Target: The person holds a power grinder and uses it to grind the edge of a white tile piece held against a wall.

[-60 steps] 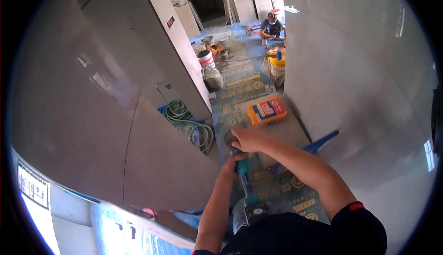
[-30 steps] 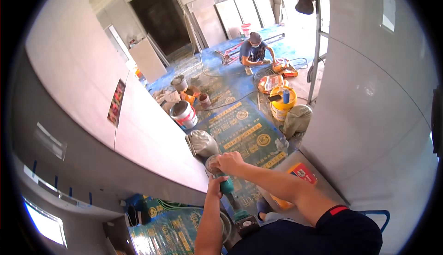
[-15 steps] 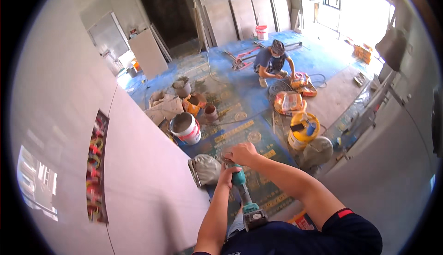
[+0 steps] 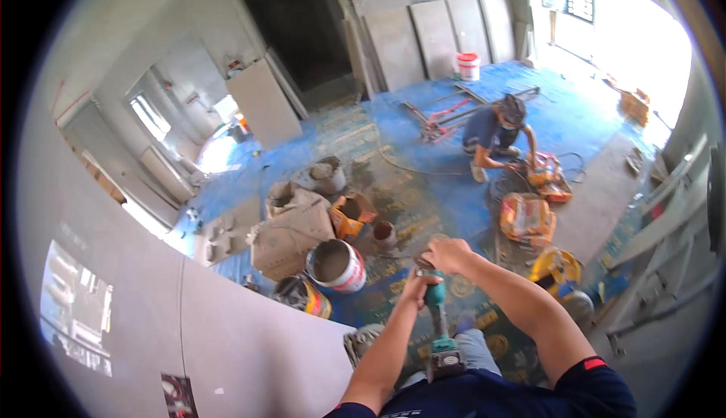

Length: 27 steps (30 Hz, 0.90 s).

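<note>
A long teal-and-black power tool (image 4: pixel 439 321) is wrapped by the left hand (image 4: pixel 415 288), its far end clasped by the right hand (image 4: pixel 448 254)

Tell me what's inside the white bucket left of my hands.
The white bucket, open at the top, holds grey, paste-like material. The bottom and anything buried in the material cannot be seen.

Our floor (image 4: pixel 578 119) under blue sheeting, a red-and-white bucket (image 4: pixel 469 70) at upper right of the frame, a brown carton (image 4: pixel 291 238) left of centre, a mortar-filled bucket (image 4: pixel 354 273) just beside it, an orange bag (image 4: pixel 528 221) right of centre.
</note>
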Available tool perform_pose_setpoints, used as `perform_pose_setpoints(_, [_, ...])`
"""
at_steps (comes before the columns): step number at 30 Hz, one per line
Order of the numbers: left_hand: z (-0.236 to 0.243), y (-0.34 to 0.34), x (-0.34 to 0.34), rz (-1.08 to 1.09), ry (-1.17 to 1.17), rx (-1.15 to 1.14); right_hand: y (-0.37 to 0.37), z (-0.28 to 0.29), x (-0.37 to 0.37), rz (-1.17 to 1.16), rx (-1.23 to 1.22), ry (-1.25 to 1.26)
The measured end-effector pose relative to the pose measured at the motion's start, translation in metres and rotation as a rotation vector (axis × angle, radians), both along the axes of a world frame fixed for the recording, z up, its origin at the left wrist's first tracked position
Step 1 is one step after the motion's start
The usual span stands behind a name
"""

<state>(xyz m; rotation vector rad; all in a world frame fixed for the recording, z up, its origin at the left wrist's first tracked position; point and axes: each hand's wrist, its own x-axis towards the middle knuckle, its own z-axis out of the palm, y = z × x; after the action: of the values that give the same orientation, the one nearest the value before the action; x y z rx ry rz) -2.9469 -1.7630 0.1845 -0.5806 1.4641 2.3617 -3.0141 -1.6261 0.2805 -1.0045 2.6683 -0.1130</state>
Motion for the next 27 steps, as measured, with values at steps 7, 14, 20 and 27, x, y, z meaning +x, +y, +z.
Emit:
perform_pose_setpoints(7, [0.0,0.008,-0.229,-0.017,0.133,0.001,0.01,-0.012,-0.237,-0.009,-0.046,0.229])
perform_pose_setpoints(14, [0.043,0.004,-0.408,-0.011,0.176,0.214,0.004,0.026,-0.444,0.384,0.049,0.478])
perform_pose_setpoints(20, [0.007,-0.019,-0.571,0.064,0.086,0.215,-0.031,-0.022,-0.604,0.404,-0.002,0.411])
perform_pose_setpoints(27, [0.012,-0.09,-0.801,0.105,0.19,0.159,-0.104,-0.003,-0.826,0.114,-0.02,0.35])
